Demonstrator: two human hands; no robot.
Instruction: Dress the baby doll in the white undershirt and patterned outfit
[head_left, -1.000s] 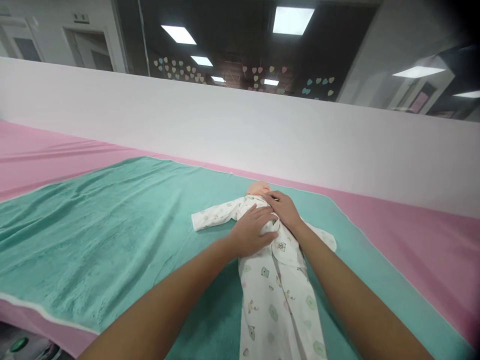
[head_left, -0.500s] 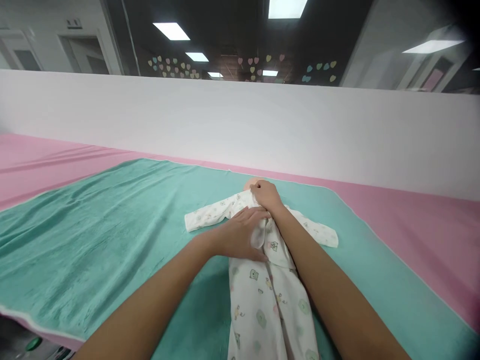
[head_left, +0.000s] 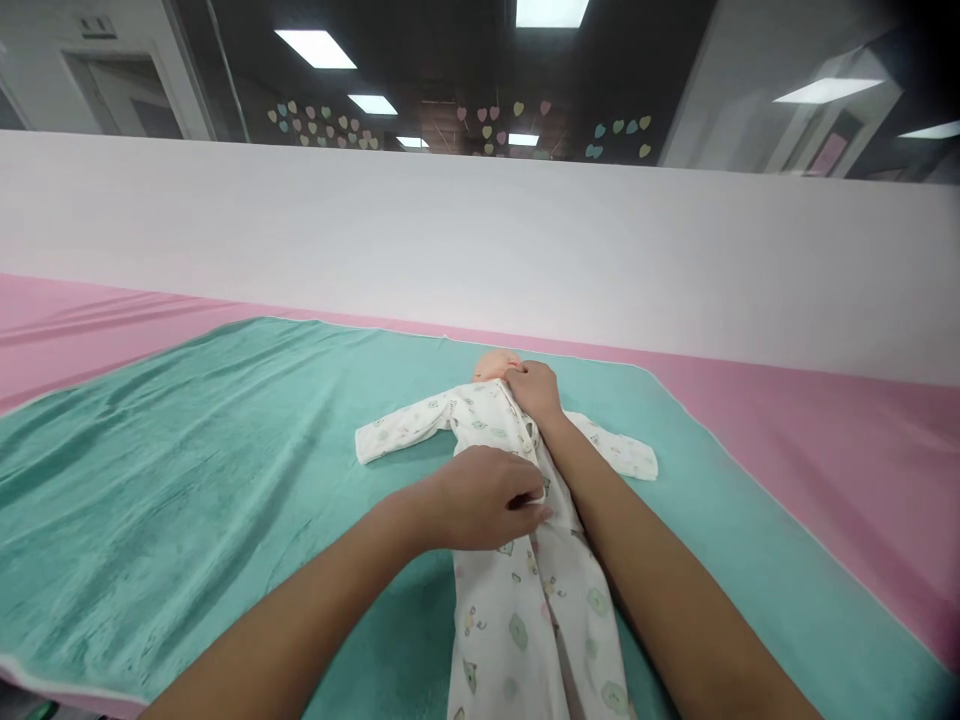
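Note:
A white baby sleepsuit [head_left: 517,630] printed with small animals and green shapes is on a doll that lies on its back with both sleeves spread wide. The doll's head [head_left: 495,365] shows just past the collar. Over the belly, my left hand [head_left: 491,498] is closed in a pinch on the front edge of the sleepsuit, a bit of white cloth showing between thumb and fingers. My right hand [head_left: 534,390] is closed at the collar beside the doll's head; its fingertips are partly hidden. Small snaps run along the chest opening.
A teal blanket [head_left: 247,480] lies under the doll, over a pink sheet [head_left: 840,450]. Behind it stands a low white wall [head_left: 450,240], with dark glass bearing heart stickers above. Something dark with a green part [head_left: 45,710] shows at the lower left corner.
My left hand has gone from spread fingers on the chest to a closed pinch lower on the front. The clear round thing under it no longer shows. More of the doll's head is visible.

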